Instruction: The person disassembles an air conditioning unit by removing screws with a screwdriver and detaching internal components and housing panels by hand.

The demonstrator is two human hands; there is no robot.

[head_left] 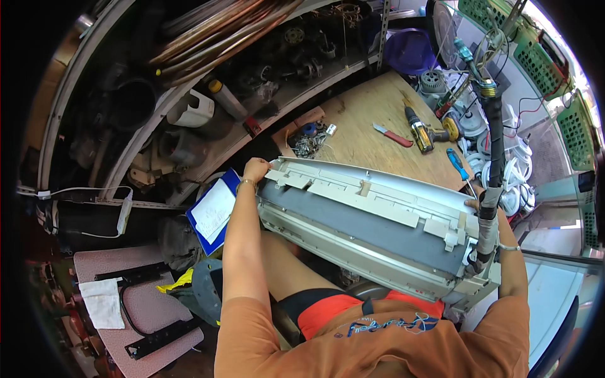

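"Off-white plastic forms the long casing (368,217), which lies aslant over your lap (324,310), its right end nearer your body than its left. How is it built?"

"Its dark grey panel (328,205) runs lengthwise between 2 pale sides; slotted strips line the far side."

"And your 2 hands?"

"Your left hand (257,170) is curled over the far left corner, gripping it, with a bracelet (246,183) at the wrist. Your right hand (474,203) has its fingers against the right end; how firmly they close cannot be told, since a dark wrapped pipe (496,145) hides part of them."

"What lies just beyond?"

"Left of your left forearm (244,252), a blue clipboard (217,243) bears a white sheet (214,211). Past the casing's far edge, a wooden benchtop (359,113) carries a blue-handled screwdriver (457,165) near your right hand, then a cordless drill (421,131) with a red-handled knife (398,137) beside it. White plastic parts (520,170) crowd the bench's right side."

"Farther off?"

"At your upper left, a shelf (328,87) holds dark machine parts, with copper tubing (227,38) above. Beyond the benchtop sits a purple basin (408,51); green baskets (541,66) line the far right."
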